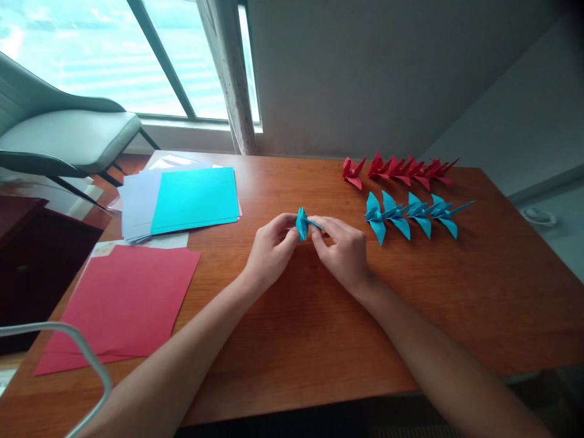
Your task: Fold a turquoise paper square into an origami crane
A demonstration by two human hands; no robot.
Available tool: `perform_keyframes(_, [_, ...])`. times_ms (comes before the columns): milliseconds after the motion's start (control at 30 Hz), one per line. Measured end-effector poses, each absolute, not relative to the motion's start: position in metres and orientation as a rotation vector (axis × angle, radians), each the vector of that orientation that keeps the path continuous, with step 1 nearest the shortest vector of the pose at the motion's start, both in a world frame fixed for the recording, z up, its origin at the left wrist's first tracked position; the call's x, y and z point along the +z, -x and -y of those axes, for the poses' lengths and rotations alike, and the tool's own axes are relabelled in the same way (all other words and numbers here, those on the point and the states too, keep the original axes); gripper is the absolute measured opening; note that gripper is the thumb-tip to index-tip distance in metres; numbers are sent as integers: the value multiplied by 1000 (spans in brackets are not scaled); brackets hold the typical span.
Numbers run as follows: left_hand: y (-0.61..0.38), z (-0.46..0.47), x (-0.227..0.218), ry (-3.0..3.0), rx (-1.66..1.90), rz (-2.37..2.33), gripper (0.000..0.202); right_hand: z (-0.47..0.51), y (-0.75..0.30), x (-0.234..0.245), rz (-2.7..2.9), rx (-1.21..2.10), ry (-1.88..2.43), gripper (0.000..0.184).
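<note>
Over the middle of the wooden table (319, 316), both of my hands pinch one small folded blue paper crane (303, 224). My left hand (271, 249) grips its left side with thumb and fingers closed. My right hand (342, 249) pinches the thin point that sticks out to the right. To the right lies a row of finished blue paper cranes (413, 214), and behind them a row of red paper cranes (401, 169).
A stack of sheets topped by a cyan sheet (196, 198) lies at the left back, with red sheets (123, 304) nearer me. A grey chair (68, 137) stands by the window. A curved metal tube (86, 359) crosses the lower left corner.
</note>
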State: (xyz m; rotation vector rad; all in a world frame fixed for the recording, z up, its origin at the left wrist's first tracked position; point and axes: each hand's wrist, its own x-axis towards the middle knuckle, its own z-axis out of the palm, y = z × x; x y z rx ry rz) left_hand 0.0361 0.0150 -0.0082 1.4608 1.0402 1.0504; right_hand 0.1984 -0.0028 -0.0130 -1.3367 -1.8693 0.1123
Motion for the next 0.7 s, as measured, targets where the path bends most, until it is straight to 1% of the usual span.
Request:
perform_keyframes(100, [-37, -16, -9, -1401, 1073, -1032, 22, 3, -198, -13, 1900, 104, 1306, 23])
perform_keyframes(300, [-39, -17, -9, -1343, 1081, -987, 24, 4, -199, -13, 1912, 107, 1277, 23])
perform_keyframes(500, [-39, -18, -13, -1423, 1099, -1024, 26, 4, -198, -12, 1936, 102, 1258, 22])
perform_keyframes(700, [-34, -18, -18, -1639, 1063, -1182, 22, 4, -197, -10, 1917, 117, 1208, 19])
